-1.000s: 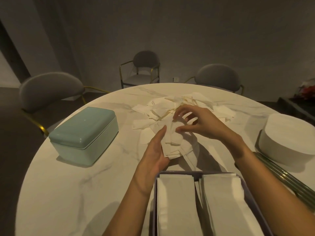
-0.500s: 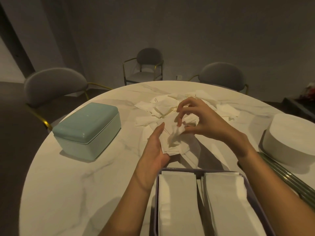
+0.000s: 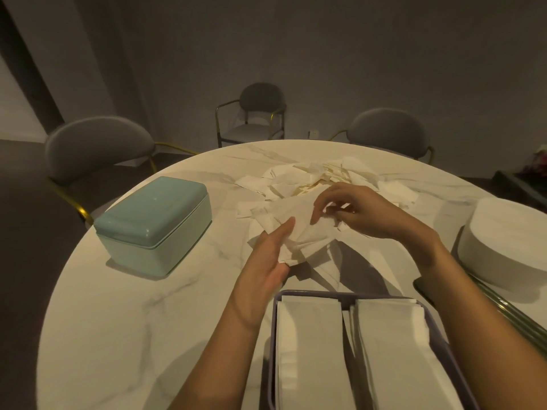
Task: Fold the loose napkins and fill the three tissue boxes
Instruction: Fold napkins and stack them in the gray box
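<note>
A heap of loose white napkins point(image 3: 319, 182) lies on the round marble table point(image 3: 124, 315), past the middle. My left hand point(image 3: 268, 261) holds a small stack of napkins point(image 3: 296, 235) from below, thumb on top. My right hand point(image 3: 364, 214) pinches a napkin's edge over that stack, fingers curled. A purple open box point(image 3: 276, 335) at the near edge holds two rows of folded napkins point(image 3: 310, 350). A closed mint-green tissue box point(image 3: 154, 223) stands at the left. A round white box point(image 3: 509, 244) sits at the right edge.
Three grey chairs with gold frames stand around the far side of the table point(image 3: 97, 146) point(image 3: 260, 113) point(image 3: 387, 128). A dark ribbed object point(image 3: 515, 318) lies under the round white box at the right. A dark side table point(image 3: 524, 184) stands at the far right.
My right hand has drawn a napkin from the heap toward the stack in my left hand and spread it over the stack. The view has shifted slightly.
</note>
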{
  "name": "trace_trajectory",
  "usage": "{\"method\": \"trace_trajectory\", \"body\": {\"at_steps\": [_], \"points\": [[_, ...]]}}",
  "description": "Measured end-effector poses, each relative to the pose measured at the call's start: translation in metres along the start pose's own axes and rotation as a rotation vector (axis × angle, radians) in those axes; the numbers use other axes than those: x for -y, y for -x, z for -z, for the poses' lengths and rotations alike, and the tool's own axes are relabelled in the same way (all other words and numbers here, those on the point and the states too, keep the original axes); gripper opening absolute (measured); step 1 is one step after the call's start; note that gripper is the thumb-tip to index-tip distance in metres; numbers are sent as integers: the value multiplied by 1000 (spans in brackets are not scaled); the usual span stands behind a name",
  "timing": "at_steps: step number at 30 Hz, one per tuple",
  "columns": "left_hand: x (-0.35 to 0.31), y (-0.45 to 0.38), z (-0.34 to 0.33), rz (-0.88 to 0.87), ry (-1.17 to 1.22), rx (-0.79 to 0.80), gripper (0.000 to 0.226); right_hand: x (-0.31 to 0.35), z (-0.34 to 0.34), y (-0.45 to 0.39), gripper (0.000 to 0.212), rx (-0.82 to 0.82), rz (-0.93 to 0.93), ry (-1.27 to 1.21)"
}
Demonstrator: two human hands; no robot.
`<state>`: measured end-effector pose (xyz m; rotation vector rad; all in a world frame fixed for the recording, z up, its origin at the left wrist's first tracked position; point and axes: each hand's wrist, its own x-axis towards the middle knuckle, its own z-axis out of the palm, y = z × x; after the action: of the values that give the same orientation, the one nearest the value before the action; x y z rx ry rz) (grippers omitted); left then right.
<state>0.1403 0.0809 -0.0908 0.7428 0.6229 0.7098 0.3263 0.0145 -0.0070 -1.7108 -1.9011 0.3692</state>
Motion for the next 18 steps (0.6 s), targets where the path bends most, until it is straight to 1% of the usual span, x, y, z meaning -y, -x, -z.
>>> {"method": "trace_trajectory", "body": {"at_steps": [2, 5, 6, 7, 8, 10, 11, 13, 14, 16, 18], "points": [[2, 2, -2, -22, -74, 27, 57, -1, -5, -4, 8, -77, -112, -49], [3, 0, -4, -74, -199, 14, 51, -2, -15, -9, 40, -144, -222, -54], [4, -1, -4, -70, -212, 19, 49, -1, -19, -8, 46, -160, -235, -41], [4, -2, -4, -50, -201, 23, 47, -1, -21, -9, 47, -167, -237, -37], [4, -2, -4, -27, -168, 29, 45, 0, -22, -9, 41, -182, -229, -44], [3, 1, -4, 23, -77, 13, 47, 1, -18, -10, 20, -196, -181, -98], [1, 2, -5, 38, -38, -6, 48, 0, -15, -9, 14, -177, -148, -127], [0, 2, -6, 30, -9, -15, 47, -2, -8, -7, 18, -75, -80, -124], [0, 1, -6, 18, -11, -4, 44, -3, -6, -6, 22, -6, -47, -109], [1, 0, -7, 2, 30, 7, 38, -4, -4, -3, 38, 100, 10, -93], [-1, 0, -6, 6, 41, -26, 35, -6, -4, -2, 49, 149, 28, -66]]}}
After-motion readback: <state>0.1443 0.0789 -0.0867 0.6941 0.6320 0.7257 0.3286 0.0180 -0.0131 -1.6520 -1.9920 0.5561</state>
